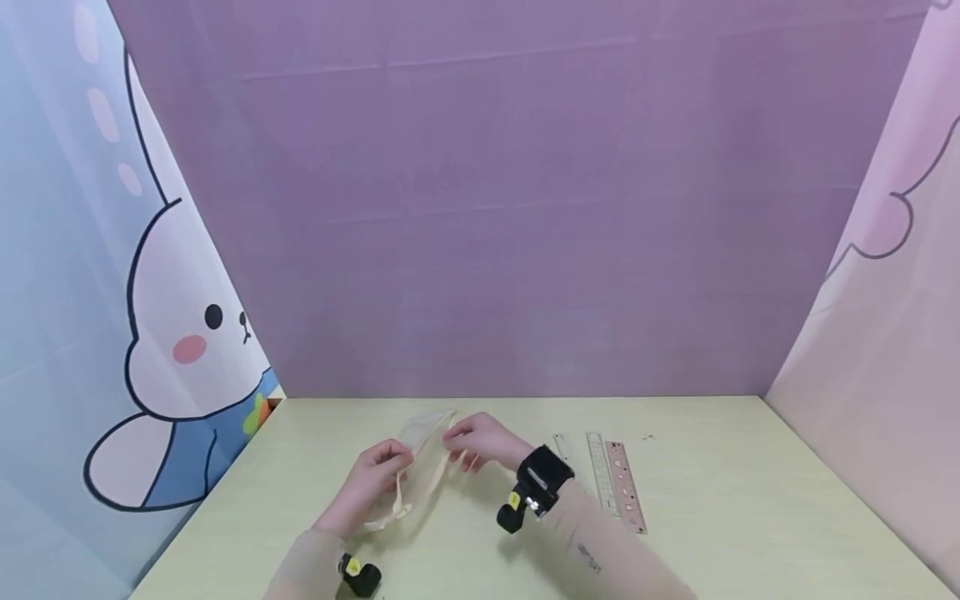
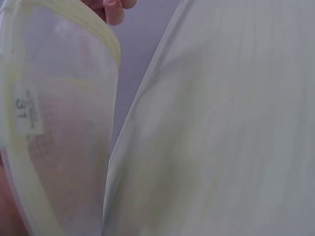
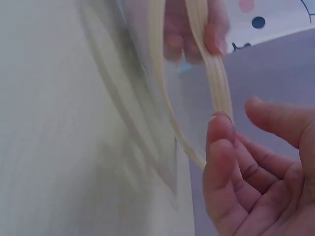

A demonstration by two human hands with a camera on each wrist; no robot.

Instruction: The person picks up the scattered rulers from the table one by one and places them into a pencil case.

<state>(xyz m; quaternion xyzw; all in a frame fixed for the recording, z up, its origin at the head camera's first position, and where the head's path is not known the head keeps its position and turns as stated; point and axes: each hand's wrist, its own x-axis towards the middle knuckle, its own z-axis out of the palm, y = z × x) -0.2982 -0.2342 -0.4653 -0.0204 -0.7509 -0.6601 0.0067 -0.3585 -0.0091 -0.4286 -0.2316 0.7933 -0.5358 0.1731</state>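
Between the two hands is a translucent mesh pouch (image 1: 422,428) with cream edging, its mouth spread into a long oval. My left hand (image 1: 372,477) grips one side of the cream rim between thumb and fingers. At the far end of the mouth, my right hand (image 1: 485,440) has its bent fingers (image 3: 222,147) curled over the rim. Its thumb stands apart from them in the right wrist view. Close up in the left wrist view, the pouch (image 2: 74,128) bears a small white label (image 2: 27,109) printed with 31.
Right of the right wrist lie a clear ruler (image 1: 602,473) and a pink ruler (image 1: 626,487) with holes. A shorter clear strip (image 1: 561,447) is partly hidden by the right arm. A purple panel (image 1: 525,208) rises behind the pale tabletop (image 1: 750,500).
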